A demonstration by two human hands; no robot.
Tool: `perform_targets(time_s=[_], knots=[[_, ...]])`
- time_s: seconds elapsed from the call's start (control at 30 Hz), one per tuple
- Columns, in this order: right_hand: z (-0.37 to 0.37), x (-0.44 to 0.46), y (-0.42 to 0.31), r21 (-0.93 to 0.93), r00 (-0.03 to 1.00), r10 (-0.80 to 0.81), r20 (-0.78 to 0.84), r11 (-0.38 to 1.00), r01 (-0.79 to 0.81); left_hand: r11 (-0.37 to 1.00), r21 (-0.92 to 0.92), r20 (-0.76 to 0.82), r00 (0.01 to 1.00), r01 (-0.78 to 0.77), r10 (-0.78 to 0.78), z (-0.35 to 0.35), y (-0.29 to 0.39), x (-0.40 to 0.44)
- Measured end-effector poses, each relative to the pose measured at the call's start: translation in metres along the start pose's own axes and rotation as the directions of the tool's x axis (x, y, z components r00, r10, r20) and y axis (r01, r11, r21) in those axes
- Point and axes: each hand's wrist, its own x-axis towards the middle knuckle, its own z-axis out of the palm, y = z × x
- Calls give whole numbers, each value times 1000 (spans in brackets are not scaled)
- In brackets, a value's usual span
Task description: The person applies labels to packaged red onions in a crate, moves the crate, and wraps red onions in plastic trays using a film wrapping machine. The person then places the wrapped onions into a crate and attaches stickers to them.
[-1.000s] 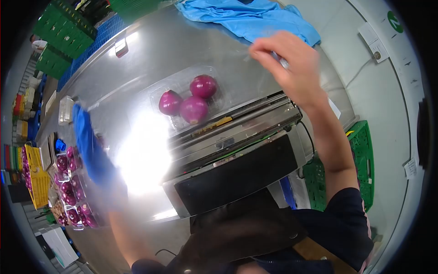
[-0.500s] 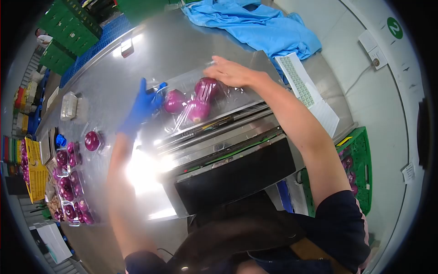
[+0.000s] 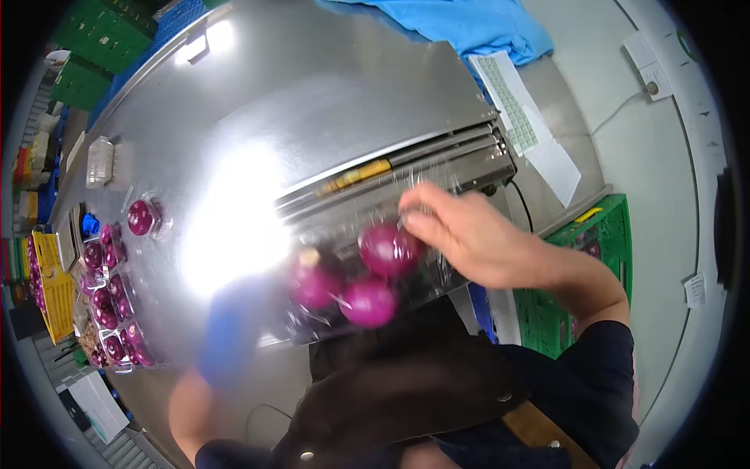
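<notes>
Three red onions [image 3: 389, 248] in a clear film-covered pack are held over the front of the wrapping machine [image 3: 437, 152], close to my apron. My right hand [image 3: 473, 234], bare, pinches the clear plastic film [image 3: 426, 205] at the pack's right side, with thumb and fingers closed. My left hand [image 3: 233, 328], in a blue glove, is smeared by motion at the pack's left. Its fingers and whether it touches the pack cannot be made out.
On the steel table [image 3: 328, 86], a single packed onion [image 3: 142, 217], several onion packs [image 3: 105, 305] and a clear container [image 3: 100, 162] stand left. Blue cloth [image 3: 476, 23] and label sheets [image 3: 508, 102] lie at the back right. A green crate [image 3: 617, 273] stands right.
The onions in film have come from the table behind the machine towards my body, over its front. My right hand moved with them, and my left hand dropped nearer the table's front edge.
</notes>
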Motion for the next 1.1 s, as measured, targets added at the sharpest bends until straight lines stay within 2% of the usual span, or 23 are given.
perform_targets(time_s=[0.07,0.13,0.17,0.23,0.37,0.4,0.43,0.47,0.53,0.6,0.63,0.67,0.7,0.73,0.77,0.8,0.83,0.87,0.9,0.93,0.97,1.03,1.1], knots=[[29,-17,31,74,999,51,14,996,-52,983,-48,-67,981,179,-182,23,-29,-13],[62,-27,65,71,989,103,-104,993,-96,989,129,-146,988,67,-48,40,-73,-11],[74,-31,74,-2,967,77,-244,997,-80,991,133,-250,968,3,30,54,-85,-8],[94,-31,96,-79,824,-11,-566,996,-41,980,201,-389,917,-11,90,62,-115,2],[98,-33,127,-6,745,123,-656,986,-168,985,165,-511,851,-41,121,57,-128,-8],[89,-39,121,94,761,184,-623,983,-161,989,140,-532,839,-46,114,52,-130,-12],[82,-48,115,109,787,213,-579,977,-184,997,-22,-534,842,76,-76,46,-132,-22],[76,-59,112,124,810,245,-533,969,-212,986,115,-472,880,119,-51,33,-148,-32],[77,-86,122,251,816,500,-291,863,-439,918,353,-321,945,179,-61,11,-199,-54],[101,-107,150,272,685,729,-14,662,-699,811,556,-157,982,180,-110,-2,-249,-76],[126,-120,172,212,785,618,-52,775,-596,839,516,-148,983,174,-113,16,-252,-81],[155,-124,188,202,807,591,-14,792,-576,863,476,-141,983,170,-116,29,-257,-86],[177,-119,192,102,796,606,6,791,-603,926,272,-172,960,262,-221,39,-277,-85],[207,-111,199,-106,903,416,-104,898,-426,939,51,-185,927,340,-326,51,-306,-82],[223,-91,199,-414,892,448,50,822,-390,900,-172,-176,886,401,-429,60,-327,-80],[238,-69,193,-464,843,525,113,779,-423,844,-315,-152,855,434,-496,72,-342,-74],[222,-59,156,-264,915,362,175,913,-311,789,-414,-123,831,454,-543,84,-353,-67],[272,-57,193,194,986,132,103,969,-150,743,-480,-99,813,467,-574,97,-363,-61],[285,-55,194,538,996,57,69,839,-86,724,-506,-81,810,469,-581,106,-367,-55],[297,-54,194,807,999,-18,35,590,-18,712,-524,-66,811,468,-581,112,-366,-50],[287,-54,175,825,990,-140,10,561,71,714,-518,-49,817,471,-574,116,-363,-50],[255,-56,121,669,899,-437,-12,665,332,739,-485,-24,838,467,-545,114,-347,-56],[228,-51,87,524,813,-545,203,762,380,800,-391,17,872,455,-488,102,-318,-69]])
